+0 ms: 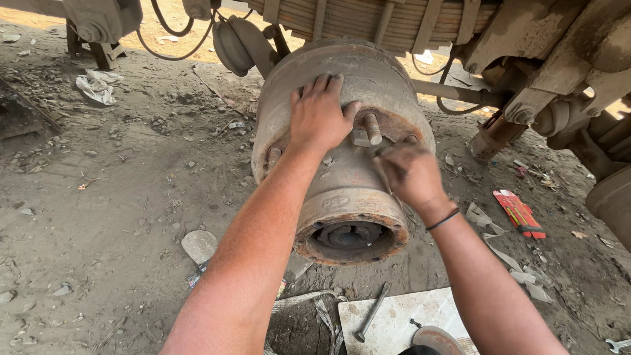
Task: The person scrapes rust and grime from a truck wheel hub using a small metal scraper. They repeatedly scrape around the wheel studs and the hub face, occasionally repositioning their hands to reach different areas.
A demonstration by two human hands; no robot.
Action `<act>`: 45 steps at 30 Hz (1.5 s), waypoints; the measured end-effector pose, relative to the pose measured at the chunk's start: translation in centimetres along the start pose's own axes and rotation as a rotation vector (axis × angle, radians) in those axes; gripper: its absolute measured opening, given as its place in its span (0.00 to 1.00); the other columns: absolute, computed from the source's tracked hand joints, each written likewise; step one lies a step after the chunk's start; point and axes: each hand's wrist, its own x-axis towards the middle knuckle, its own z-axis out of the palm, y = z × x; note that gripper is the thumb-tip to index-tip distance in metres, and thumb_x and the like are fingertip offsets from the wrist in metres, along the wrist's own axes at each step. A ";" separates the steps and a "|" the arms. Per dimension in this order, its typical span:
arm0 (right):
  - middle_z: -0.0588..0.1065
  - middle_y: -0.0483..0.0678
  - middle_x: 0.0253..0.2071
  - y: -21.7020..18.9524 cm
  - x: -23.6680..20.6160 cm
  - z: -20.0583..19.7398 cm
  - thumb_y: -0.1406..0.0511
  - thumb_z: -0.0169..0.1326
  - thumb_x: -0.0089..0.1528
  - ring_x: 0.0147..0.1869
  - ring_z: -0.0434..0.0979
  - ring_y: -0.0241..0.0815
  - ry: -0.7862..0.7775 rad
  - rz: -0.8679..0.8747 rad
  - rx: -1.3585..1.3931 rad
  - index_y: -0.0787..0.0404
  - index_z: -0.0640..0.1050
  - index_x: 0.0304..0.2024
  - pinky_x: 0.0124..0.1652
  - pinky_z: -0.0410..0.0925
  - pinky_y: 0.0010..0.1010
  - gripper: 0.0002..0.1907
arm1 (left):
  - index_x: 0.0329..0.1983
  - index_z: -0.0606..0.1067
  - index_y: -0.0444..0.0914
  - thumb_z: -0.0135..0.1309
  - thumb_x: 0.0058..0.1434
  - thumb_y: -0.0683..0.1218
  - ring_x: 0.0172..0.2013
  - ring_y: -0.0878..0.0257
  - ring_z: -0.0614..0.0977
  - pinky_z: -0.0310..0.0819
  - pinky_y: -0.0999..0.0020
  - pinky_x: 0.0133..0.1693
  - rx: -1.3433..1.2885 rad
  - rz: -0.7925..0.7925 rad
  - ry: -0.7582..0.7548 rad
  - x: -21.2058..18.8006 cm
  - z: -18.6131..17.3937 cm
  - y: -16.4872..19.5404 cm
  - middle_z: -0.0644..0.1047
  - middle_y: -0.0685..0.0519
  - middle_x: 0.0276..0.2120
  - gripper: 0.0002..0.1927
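The wheel is already off: the rusty brake drum and hub (342, 151) hang bare under the axle. The left hand (320, 117) lies flat and open on the drum. The right hand (409, 174), blurred, pinches near a wheel stud (372, 128); what it holds, I cannot tell. A bolt (371, 313) lies on the board (420, 315) on the dirt floor below.

Both bare forearms reach forward and upward, close together. The left hand (320, 113) lies flat, palm down, fingers spread and pointing up. Just beside it, lower and to its right, the right hand (410, 174) is blurred, curled into a loose fist, a dark band around its wrist.
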 end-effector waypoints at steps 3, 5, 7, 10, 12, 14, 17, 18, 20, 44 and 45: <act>0.82 0.48 0.32 -0.4 0.0 -0.3 0.66 0.62 0.59 0.34 0.80 0.46 0.004 -0.088 -0.082 0.59 0.85 0.34 0.48 0.71 0.41 0.03 | 0.64 0.70 0.39 0.56 0.62 0.62 0.63 0.53 0.70 0.55 0.46 0.64 0.001 -0.021 -0.042 0.0 -0.1 0.1 0.72 0.48 0.62 0.33; 0.82 0.48 0.33 -0.6 0.1 -0.7 0.67 0.62 0.60 0.38 0.80 0.48 0.056 -0.045 -0.098 0.60 0.84 0.35 0.49 0.69 0.40 0.04 | 0.64 0.70 0.39 0.56 0.62 0.62 0.63 0.53 0.70 0.55 0.46 0.63 0.002 -0.020 -0.043 0.0 -0.2 0.1 0.71 0.48 0.63 0.33; 0.82 0.49 0.34 -0.7 0.4 -1.0 0.67 0.62 0.59 0.39 0.80 0.48 0.059 -0.078 -0.100 0.60 0.84 0.35 0.48 0.69 0.40 0.04 | 0.64 0.70 0.39 0.56 0.62 0.62 0.63 0.53 0.71 0.55 0.47 0.63 0.002 -0.018 -0.035 0.1 -0.3 0.1 0.72 0.48 0.63 0.33; 0.82 0.48 0.34 -0.6 0.8 -1.1 0.68 0.60 0.60 0.37 0.81 0.45 0.010 -0.170 -0.058 0.59 0.84 0.36 0.44 0.71 0.38 0.03 | 0.64 0.70 0.39 0.56 0.62 0.61 0.63 0.53 0.71 0.56 0.47 0.63 -0.001 -0.016 -0.037 0.1 -0.3 0.1 0.72 0.48 0.62 0.33; 0.82 0.46 0.35 -0.4 1.0 -1.2 0.70 0.57 0.66 0.35 0.80 0.42 0.033 -0.173 -0.009 0.58 0.84 0.38 0.41 0.74 0.33 0.05 | 0.63 0.70 0.39 0.57 0.61 0.62 0.62 0.52 0.71 0.55 0.45 0.61 0.001 -0.010 -0.027 0.1 -0.2 0.1 0.71 0.47 0.62 0.33; 0.79 0.46 0.28 -0.3 1.0 -1.2 0.66 0.60 0.64 0.31 0.78 0.43 0.010 -0.177 -0.072 0.58 0.83 0.31 0.39 0.73 0.37 0.06 | 0.64 0.70 0.39 0.57 0.61 0.61 0.63 0.52 0.71 0.56 0.46 0.63 -0.014 -0.014 -0.019 0.1 -0.1 0.1 0.72 0.48 0.62 0.33; 0.77 0.46 0.25 -0.3 0.7 -1.3 0.65 0.62 0.65 0.30 0.77 0.44 -0.005 -0.207 -0.082 0.57 0.82 0.30 0.38 0.73 0.37 0.08 | 0.64 0.70 0.39 0.57 0.61 0.61 0.62 0.52 0.71 0.55 0.44 0.62 -0.014 -0.002 -0.009 0.1 0.1 -0.1 0.72 0.47 0.62 0.33; 0.77 0.46 0.26 -0.3 0.6 -1.4 0.65 0.62 0.66 0.31 0.77 0.43 -0.012 -0.223 -0.076 0.57 0.82 0.31 0.39 0.73 0.36 0.08 | 0.63 0.70 0.39 0.57 0.61 0.61 0.62 0.51 0.71 0.54 0.42 0.62 -0.016 0.002 -0.005 0.1 0.2 -0.1 0.72 0.47 0.62 0.33; 0.77 0.47 0.27 -0.5 0.5 -1.6 0.66 0.62 0.63 0.32 0.77 0.45 0.034 -0.232 -0.095 0.59 0.83 0.34 0.39 0.72 0.39 0.04 | 0.64 0.70 0.39 0.57 0.62 0.62 0.63 0.51 0.71 0.54 0.44 0.63 -0.013 0.004 -0.010 0.1 0.4 -0.2 0.72 0.47 0.63 0.33; 0.82 0.49 0.33 -0.2 1.7 -2.7 0.66 0.62 0.59 0.37 0.82 0.48 -0.043 -0.202 -0.055 0.61 0.84 0.33 0.49 0.71 0.40 0.04 | 0.62 0.71 0.40 0.58 0.62 0.61 0.62 0.53 0.72 0.56 0.47 0.62 -0.016 0.000 -0.002 0.3 0.4 -0.2 0.73 0.49 0.60 0.31; 0.82 0.49 0.33 -0.2 1.8 -2.7 0.67 0.62 0.59 0.37 0.82 0.47 -0.047 -0.206 -0.072 0.60 0.84 0.33 0.49 0.71 0.41 0.04 | 0.62 0.71 0.40 0.58 0.62 0.61 0.62 0.53 0.72 0.56 0.47 0.63 -0.022 -0.008 -0.015 0.3 0.4 -0.2 0.73 0.49 0.61 0.31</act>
